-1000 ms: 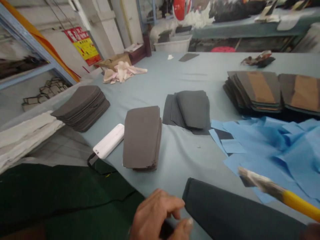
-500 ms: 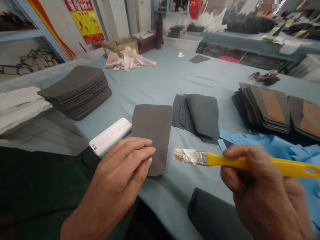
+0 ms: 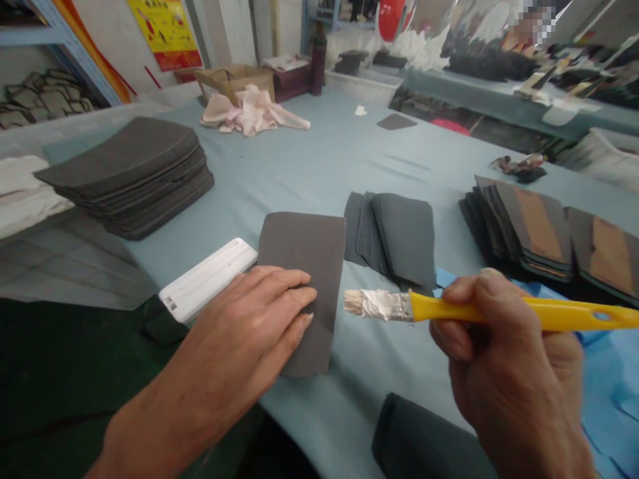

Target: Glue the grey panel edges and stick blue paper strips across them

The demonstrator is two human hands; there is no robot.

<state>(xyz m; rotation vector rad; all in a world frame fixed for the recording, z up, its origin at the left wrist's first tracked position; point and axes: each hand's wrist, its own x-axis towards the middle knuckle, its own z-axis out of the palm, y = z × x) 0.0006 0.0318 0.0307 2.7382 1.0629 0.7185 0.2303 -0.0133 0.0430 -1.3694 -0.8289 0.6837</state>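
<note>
A dark grey panel [image 3: 304, 246] lies on the blue-covered table. My left hand [image 3: 249, 326] rests flat on its lower left part, the fingers stretched out. To the right, my right hand [image 3: 499, 352] grips a brush [image 3: 429, 307] by its yellow handle. White paste coats part of the bristles, which point left and sit beside the panel's right edge. A white oblong device [image 3: 207, 279] is just left of the panel. Fanned dark pieces [image 3: 404, 229] lie at its right.
A tall stack of grey panels [image 3: 134, 173] stands at the left. Brown-striped dark pieces [image 3: 534, 219] and blue scraps [image 3: 609, 399] are at the right. A dark rolled item [image 3: 424, 439] lies at the near edge. A cardboard box [image 3: 237, 83] and pink cloth [image 3: 252, 113] are at the back.
My left hand now lies further over the panel, whose lower end shows nearer to me. My right hand and the brush have shifted slightly left and up.
</note>
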